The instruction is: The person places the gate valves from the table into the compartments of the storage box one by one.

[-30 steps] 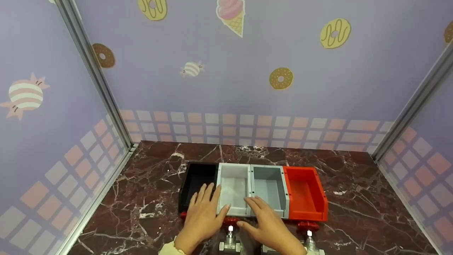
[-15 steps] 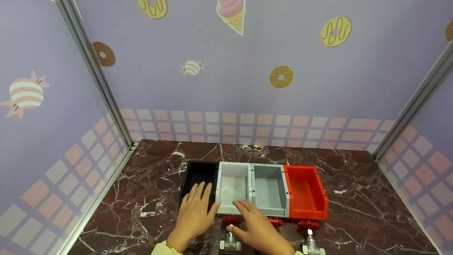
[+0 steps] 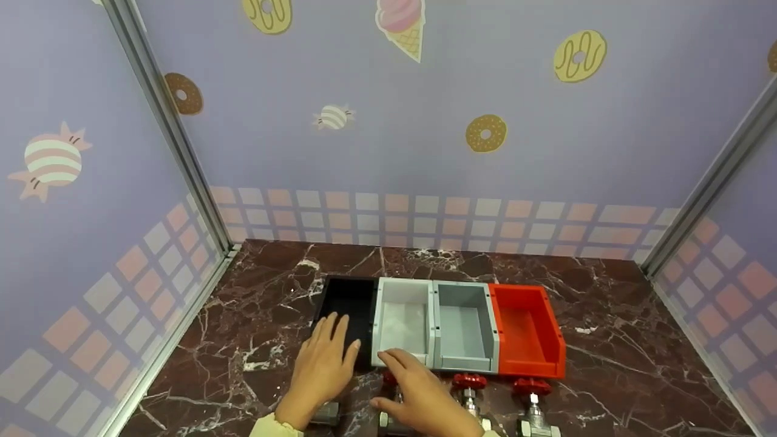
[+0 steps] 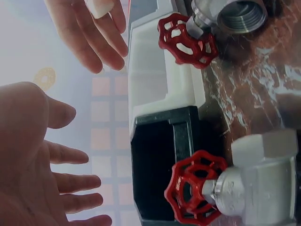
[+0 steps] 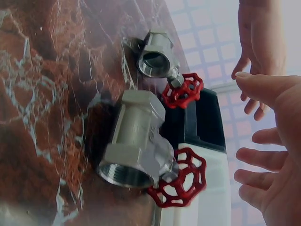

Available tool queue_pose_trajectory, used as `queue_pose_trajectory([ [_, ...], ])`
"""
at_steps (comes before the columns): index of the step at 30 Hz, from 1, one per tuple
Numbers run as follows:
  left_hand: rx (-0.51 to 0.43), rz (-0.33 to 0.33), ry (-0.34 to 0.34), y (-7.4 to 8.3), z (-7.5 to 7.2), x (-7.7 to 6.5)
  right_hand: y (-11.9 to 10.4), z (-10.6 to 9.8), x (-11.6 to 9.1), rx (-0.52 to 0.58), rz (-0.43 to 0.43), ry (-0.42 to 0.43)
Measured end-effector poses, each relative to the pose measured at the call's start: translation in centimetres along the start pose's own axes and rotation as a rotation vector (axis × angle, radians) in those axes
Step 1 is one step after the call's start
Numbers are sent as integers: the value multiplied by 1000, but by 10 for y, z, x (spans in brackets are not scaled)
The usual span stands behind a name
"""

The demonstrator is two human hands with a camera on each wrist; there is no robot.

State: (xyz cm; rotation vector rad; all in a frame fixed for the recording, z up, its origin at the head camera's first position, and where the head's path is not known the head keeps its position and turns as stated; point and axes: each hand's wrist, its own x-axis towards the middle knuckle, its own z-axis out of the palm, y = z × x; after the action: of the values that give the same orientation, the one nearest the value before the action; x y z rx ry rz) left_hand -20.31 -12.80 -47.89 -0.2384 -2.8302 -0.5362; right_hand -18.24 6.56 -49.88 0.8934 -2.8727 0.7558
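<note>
My left hand (image 3: pixel 322 370) hovers with fingers extended over the front of the black bin (image 3: pixel 349 300), holding nothing. Below it is a metal valve (image 4: pixel 235 190) with a red handwheel (image 4: pixel 195 188), mostly covered by the hand in the head view. My right hand (image 3: pixel 419 394), fingers extended and thumb apart, hangs in front of the white bin (image 3: pixel 403 315). Under it another valve (image 5: pixel 136 136) lies on the table, its red handwheel (image 5: pixel 188 176) toward the bins. In the wrist views both hands are apart from the valves.
A grey bin (image 3: pixel 464 328) and a red bin (image 3: pixel 525 328) continue the row to the right. Two more red-wheeled valves, a middle one (image 3: pixel 470 397) and a right one (image 3: pixel 534 413), lie before them on the dark marbled table (image 3: pixel 625 364). Patterned panels (image 3: pixel 388 152) enclose the table.
Both hands have moved left and somewhat nearer to me. The middle valve, earlier covered by the right hand, now shows. Bins stay in place; the head view shifts slightly.
</note>
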Motion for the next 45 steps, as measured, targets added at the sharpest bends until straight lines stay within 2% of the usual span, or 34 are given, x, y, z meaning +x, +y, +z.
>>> queue_pose_trajectory([
  [8, 13, -16, -7, -13, -2, 3, -11, 8, 6, 47, 4, -57],
  [17, 11, -43, -16, -25, 0, 4, -16, 19, 11, 32, -24, -81],
  [26, -13, -92, -21, -39, 2, 4, -25, 27, 17, 43, 17, -162],
  [31, -12, -114, -49, -45, 3, 7, -26, 32, 19, 20, -17, -151],
  [41, 14, -137, -55, -55, 9, 12, -29, 38, 24, 27, 6, -199],
  [45, 19, -151, -82, -59, 10, 15, -30, 42, 26, 34, 6, -205],
])
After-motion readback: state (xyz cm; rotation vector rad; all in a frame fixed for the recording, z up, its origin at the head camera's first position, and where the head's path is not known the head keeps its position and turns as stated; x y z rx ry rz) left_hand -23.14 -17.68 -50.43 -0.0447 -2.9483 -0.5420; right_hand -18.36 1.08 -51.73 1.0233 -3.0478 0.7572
